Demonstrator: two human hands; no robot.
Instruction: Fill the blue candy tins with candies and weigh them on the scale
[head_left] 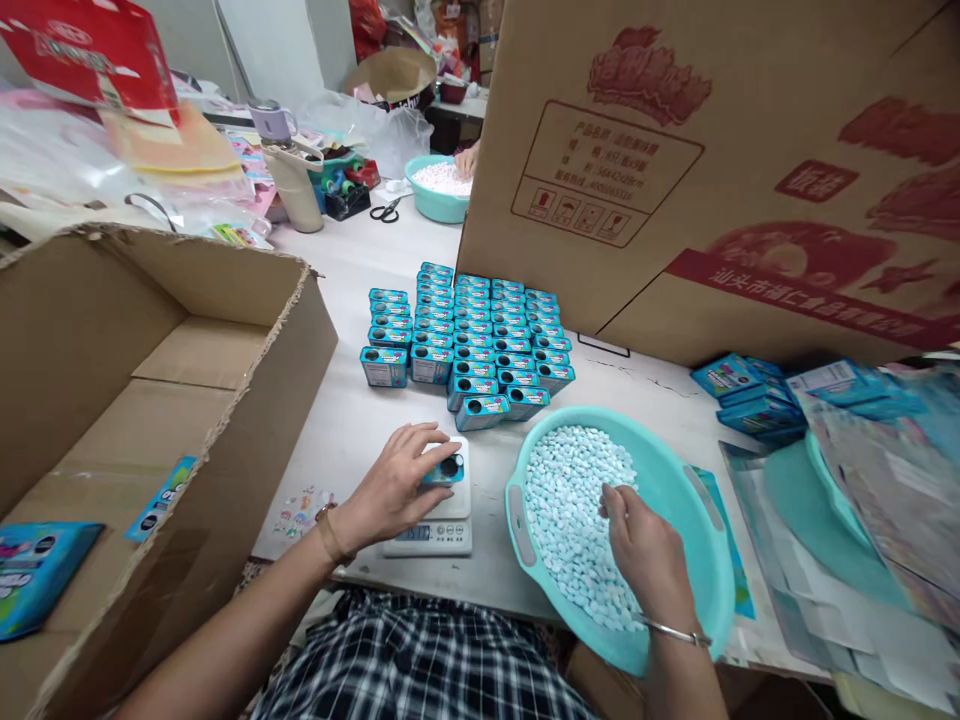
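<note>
A checked cloth [420,660] lies nearest, and just beyond it the right hand [649,540] dips into a teal basin [675,450], thumb and fingertips drawn together at the pale pellets [570,500]; I cannot tell whether any are pinched between them. To its left, the left hand [397,480] has thumb and fingers clamped on a blue tin [450,468], which sits on top of the white scale [427,537]. An open box [289,345] stands at far left with blue packs [45,575] inside. Beyond the scale, more tins [472,340] stand in close rows, beside a big carton [675,160]; blue pouches [742,385] are piled in front of it at right. Farther back are scissors [386,211] and a second basin [439,207] of pellets, with a co-worker's hand [469,160] at its edge, partly hidden by the carton
</note>
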